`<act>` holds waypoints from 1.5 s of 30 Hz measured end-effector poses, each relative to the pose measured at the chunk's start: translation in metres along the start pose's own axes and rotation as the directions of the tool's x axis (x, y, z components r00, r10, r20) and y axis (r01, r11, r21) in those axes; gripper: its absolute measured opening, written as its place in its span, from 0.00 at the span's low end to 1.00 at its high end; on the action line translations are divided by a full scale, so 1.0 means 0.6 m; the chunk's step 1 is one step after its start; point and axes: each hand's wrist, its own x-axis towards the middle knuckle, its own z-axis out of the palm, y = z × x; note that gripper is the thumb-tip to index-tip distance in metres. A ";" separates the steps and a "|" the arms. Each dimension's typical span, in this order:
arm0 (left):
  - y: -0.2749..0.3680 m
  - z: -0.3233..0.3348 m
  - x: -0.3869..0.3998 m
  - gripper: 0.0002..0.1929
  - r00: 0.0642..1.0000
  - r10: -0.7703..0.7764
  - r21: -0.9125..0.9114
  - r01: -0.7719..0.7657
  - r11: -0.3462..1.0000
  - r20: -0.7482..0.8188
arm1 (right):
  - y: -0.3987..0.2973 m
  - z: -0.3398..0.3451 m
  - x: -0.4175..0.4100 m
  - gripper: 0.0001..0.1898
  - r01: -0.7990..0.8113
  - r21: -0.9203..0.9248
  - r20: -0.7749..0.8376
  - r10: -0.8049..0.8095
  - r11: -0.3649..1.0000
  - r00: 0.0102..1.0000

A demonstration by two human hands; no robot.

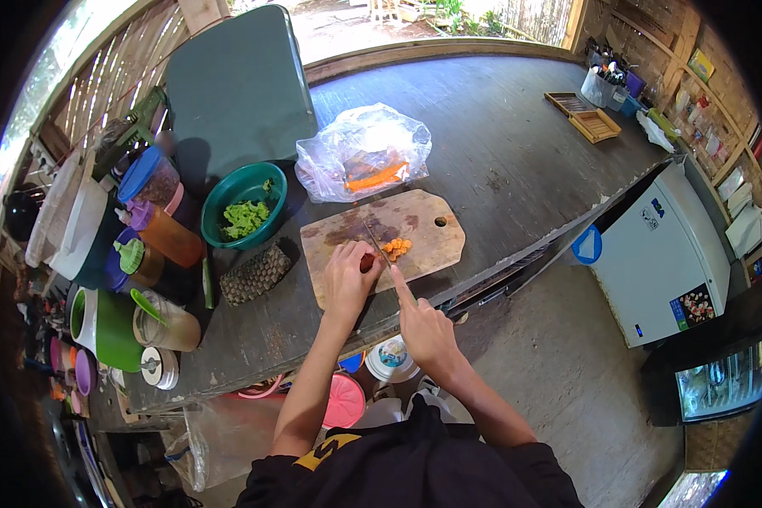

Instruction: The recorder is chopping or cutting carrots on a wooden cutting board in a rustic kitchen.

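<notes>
My left hand (346, 276) presses down on a carrot piece (368, 261) near the front of a wooden cutting board (432, 244). In my right hand (428, 327) is the handle of a kitchen knife (374, 236), the index finger stretched along its back. Its blade lies across the board, beside the fingers of my left hand. Thin carrot slices (398, 247) sit in a small heap to the right of the blade. Behind the board, a clear plastic bag (362, 136) holds what looks like a whole carrot (378, 178). Most of the held piece is hidden by my fingers.
A green bowl (209, 219) with leafy greens (246, 219) stands left of the board. Near it are a rough-textured block (255, 272), a sauce bottle (165, 232) and several jars. A bamboo box (594, 124) lies far right on the table (482, 140). A white chest freezer (663, 254) stands right.
</notes>
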 end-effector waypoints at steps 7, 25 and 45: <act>-0.005 0.000 -0.002 0.08 1.000 -0.006 -0.010 0.006 1.000 -0.002 | -0.005 0.012 0.011 0.35 0.004 -0.089 -0.043 -0.008 0.996 0.999; -0.008 0.001 -0.007 0.07 0.996 -0.089 -0.024 0.088 0.996 -0.032 | 0.001 -0.017 0.010 0.35 0.050 -0.013 0.016 -0.050 0.999 0.999; -0.002 -0.004 -0.007 0.07 0.992 -0.125 -0.040 0.124 0.991 -0.026 | -0.005 -0.025 0.015 0.33 0.034 0.018 0.039 -0.035 0.999 0.999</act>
